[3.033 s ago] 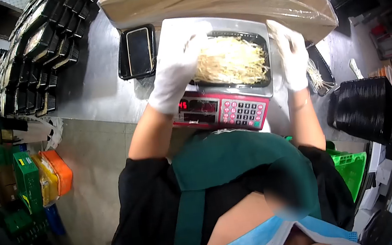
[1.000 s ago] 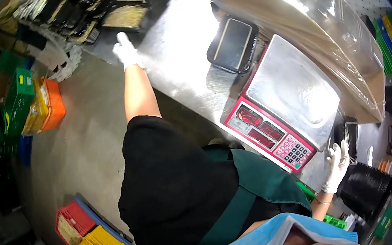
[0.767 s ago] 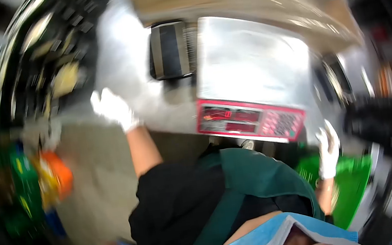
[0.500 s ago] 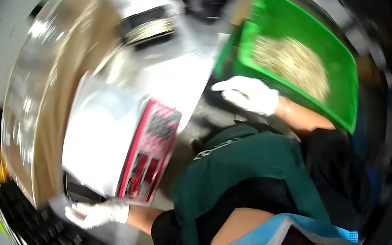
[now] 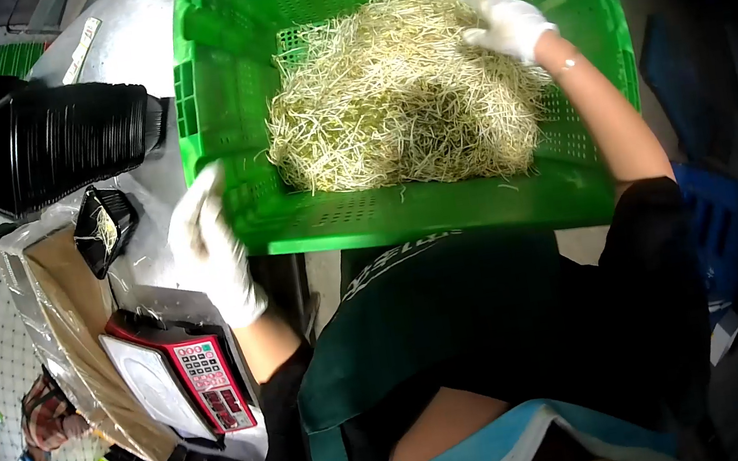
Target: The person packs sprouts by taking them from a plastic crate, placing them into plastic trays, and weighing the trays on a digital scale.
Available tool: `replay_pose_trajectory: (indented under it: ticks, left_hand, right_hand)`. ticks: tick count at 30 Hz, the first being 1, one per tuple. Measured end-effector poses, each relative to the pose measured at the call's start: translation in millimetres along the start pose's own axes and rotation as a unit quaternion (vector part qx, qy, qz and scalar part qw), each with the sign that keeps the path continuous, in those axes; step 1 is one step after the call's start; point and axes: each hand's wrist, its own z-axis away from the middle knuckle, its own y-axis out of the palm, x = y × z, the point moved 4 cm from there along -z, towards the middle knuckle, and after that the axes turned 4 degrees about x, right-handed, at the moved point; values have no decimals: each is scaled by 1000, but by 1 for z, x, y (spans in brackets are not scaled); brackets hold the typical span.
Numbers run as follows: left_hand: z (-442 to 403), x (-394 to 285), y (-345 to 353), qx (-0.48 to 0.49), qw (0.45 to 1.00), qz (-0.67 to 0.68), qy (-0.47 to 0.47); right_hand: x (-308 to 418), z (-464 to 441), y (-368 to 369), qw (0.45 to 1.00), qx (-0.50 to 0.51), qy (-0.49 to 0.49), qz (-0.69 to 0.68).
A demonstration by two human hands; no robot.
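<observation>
One left hand [image 5: 215, 252] and one right hand [image 5: 505, 25] make two. There is one table [image 5: 125, 38], one green crate [image 5: 441, 209], one heap of sprouts [image 5: 397, 94], one scale [image 5: 187, 379] and one cardboard box [image 5: 95, 363]. One stack of black trays [image 5: 69, 145] nests too tightly to count; one single tray [image 5: 95, 258] sits apart. One apron [image 5: 428, 316], one face mask [image 5: 505, 457] and one bracelet [image 5: 566, 66] show.

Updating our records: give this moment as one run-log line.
right hand: open, at sprouts in green crate | left hand: by crate's rim, contact unclear | scale: on table
</observation>
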Motion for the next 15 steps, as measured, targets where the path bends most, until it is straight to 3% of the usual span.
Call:
replay_pose_trajectory:
  ticks: [2,4,6,8,10,12,15]
  left_hand:
    - [-37,-13,47,100,993,-47,37]
    - [-62,-20,82,194,973,-124,34]
    - [-74,-6,105,227,958,-175,-13]
    - [-77,17,118,227,951,-208,5]
    - [-69,45,121,265,950,-129,-103]
    - [-66,53,116,277,944,-104,-147]
    - [-72,50,117,278,944,-96,-150]
  right_hand:
    - [17,-45,37,986,-74,-121,85]
    - [60,-55,56,965,-53,-192,170]
    - [73,-81,83,958,-58,-202,195]
    - [81,-94,92,953,-64,-205,215]
    - [80,-96,91,963,35,-165,209]
    - [81,-102,93,956,121,-121,238]
    - [82,-116,107,947,-41,-163,272]
